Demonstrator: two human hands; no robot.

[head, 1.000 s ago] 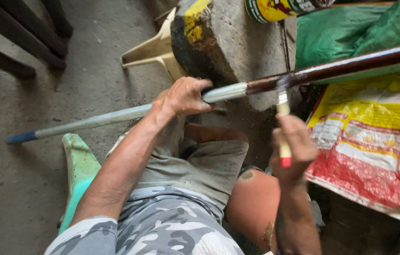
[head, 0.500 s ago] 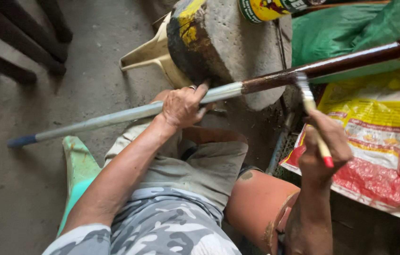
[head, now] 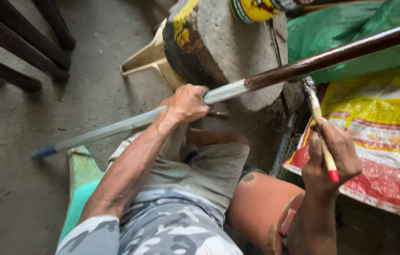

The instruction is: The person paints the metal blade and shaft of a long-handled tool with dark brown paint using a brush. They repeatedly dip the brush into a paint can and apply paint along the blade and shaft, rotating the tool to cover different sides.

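Centrally: left hand (head: 186, 103) clamped on grey pole (head: 129, 123), steadying it across stone block (head: 228, 52); right hand (head: 330, 158) closed around paintbrush (head: 319, 126), bristles under brown-painted stretch (head: 332, 55).

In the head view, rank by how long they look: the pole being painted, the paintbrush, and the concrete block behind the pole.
1. Pole: longest by far, crossing almost the whole view, gripped by the left hand.
2. Concrete block.
3. Paintbrush in the right hand.
Block and paintbrush look similar in length and the brush sits nearer the camera, so that order is unsure.
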